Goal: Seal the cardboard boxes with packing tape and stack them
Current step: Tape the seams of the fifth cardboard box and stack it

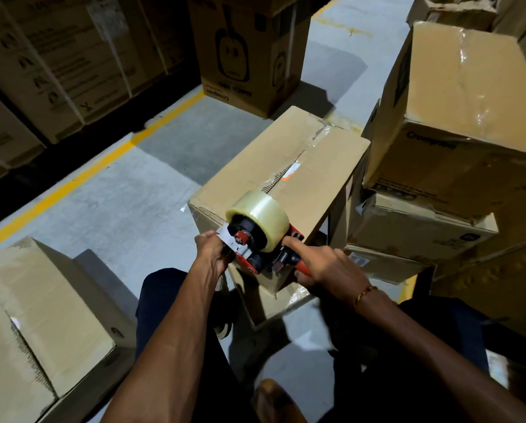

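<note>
grey concrete floor (127, 190) with a yellow painted line (81, 175) runs under me, cartons all around. nearest, my right hand (325, 270) is wrapped around the orange handle of the tape dispenser (255, 239), index finger stretched forward along its frame toward the clear tape roll (261, 216). my left hand (214, 250) is curled at the dispenser's front end, pinching the loose white strip of tape there. both hands hold the tool at the near edge of the box (283, 178), which sits directly ahead of them; the dispenser rests on its near top corner. the box's flaps are closed and a glossy strip of tape already runs along the centre seam away from my hands. to the left of my left arm is another closed carton (38, 306). to the right of my right hand rises a stack of boxes (438, 184), the top one tilted. beyond my hands stands a tall printed carton (243, 56), and further left, rows of stacked cartons (57, 62).
</note>
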Demonstrator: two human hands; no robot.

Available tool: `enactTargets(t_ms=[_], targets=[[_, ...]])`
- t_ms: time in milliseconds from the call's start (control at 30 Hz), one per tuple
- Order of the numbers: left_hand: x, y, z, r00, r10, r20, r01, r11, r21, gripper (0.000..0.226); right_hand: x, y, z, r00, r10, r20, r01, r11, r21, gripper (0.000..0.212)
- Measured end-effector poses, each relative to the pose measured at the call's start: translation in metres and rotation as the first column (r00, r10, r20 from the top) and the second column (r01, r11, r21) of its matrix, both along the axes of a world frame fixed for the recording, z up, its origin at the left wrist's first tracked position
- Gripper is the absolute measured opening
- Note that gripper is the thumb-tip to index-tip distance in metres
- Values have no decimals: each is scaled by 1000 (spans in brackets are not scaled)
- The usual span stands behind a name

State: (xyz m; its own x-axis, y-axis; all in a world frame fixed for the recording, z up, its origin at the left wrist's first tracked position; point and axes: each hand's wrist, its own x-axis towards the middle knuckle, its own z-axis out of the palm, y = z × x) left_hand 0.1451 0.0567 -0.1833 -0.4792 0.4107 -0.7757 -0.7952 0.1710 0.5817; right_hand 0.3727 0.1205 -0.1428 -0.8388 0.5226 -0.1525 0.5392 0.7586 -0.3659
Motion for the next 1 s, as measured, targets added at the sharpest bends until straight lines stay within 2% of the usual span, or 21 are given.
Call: enactTargets(t_ms=[100,167,267,333,533,667,800,900,1000], targets=[[8,1,6,999,-50,0,49,994,96,31,4,-7,-2,998,28,-53,-23,996,92,60],[18,-3,14,992,-128,-7,128,987,92,31,7,-9,-6,990,29,-138,-8,989,146,62],[19,-11,-6,962,-259,-85,248,961,-119,28,6,-7,-5,994,6,-107,7,992,124,64],[17,-11,-20,943,-319,-97,299,938,-174,31,7,-4,-4,998,7,-62,-1,996,94,66],[22,-8,-26,950,-275,-149,251,955,-157,32,9,-8,-3,993,-40,-108,43,999,30,72],[26,-4,-26,985,-123,-120,110,987,-116,36,6,-2,0,999,-42,-22,42,999,4,72],[30,-3,-16,997,-41,-69,37,998,-54,33,5,2,3,997,-55,54,58,997,-59,74],[29,-5,-19,994,-79,-71,78,997,-14,8,14,7,8,992,-59,113,67,995,-70,71],[29,-4,-25,969,-190,-156,177,980,-91,22,29,6,10,989,-97,107,103,993,-49,72]])
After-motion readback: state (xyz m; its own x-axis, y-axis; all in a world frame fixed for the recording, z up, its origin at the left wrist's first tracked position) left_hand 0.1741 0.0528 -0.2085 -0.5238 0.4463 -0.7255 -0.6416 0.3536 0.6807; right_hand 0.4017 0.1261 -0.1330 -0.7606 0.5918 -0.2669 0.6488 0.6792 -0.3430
